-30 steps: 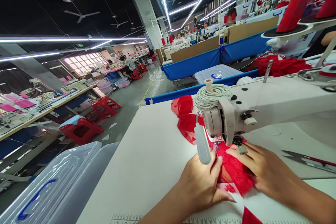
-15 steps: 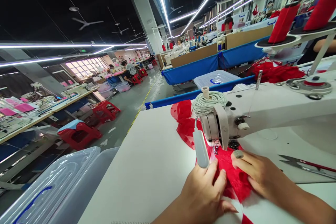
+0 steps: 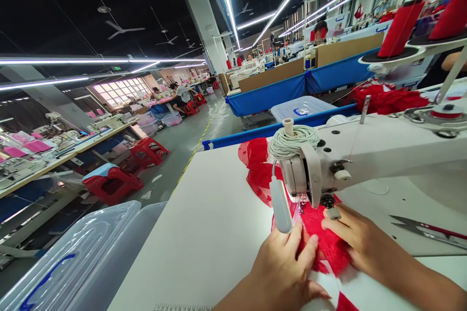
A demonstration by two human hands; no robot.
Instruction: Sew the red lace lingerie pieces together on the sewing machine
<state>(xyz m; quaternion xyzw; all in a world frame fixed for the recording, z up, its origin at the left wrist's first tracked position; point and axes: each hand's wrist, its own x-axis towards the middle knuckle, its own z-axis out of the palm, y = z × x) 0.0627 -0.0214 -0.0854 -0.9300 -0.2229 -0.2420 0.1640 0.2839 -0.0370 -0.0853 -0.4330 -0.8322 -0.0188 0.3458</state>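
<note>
Red lace fabric (image 3: 330, 248) lies bunched under the presser foot (image 3: 300, 208) of a white sewing machine (image 3: 386, 148). My left hand (image 3: 282, 265) holds the fabric's left side just in front of the foot, thumb and fingers on the cloth. Curled round the right edge is my right hand (image 3: 359, 238), its fingertips partly hidden by the fabric and a machine knob. Beyond the needle, sheer red cloth (image 3: 260, 182) spreads over the white table. A small grey lamp (image 3: 280, 206) hangs left of the needle, close above my left fingers.
Thread snips (image 3: 426, 229) lie right of my right hand. Red thread cones (image 3: 401, 29) stand on the machine's rack. A ruler (image 3: 182, 307) shows at the table's front edge. Lidded clear bins (image 3: 98, 248) stand at left. Red stools (image 3: 113, 184) and people sit farther off.
The view has shifted slightly. The lace by my right hand looks flatter and more spread out. Both hands stay on the fabric in nearly the same place.
</note>
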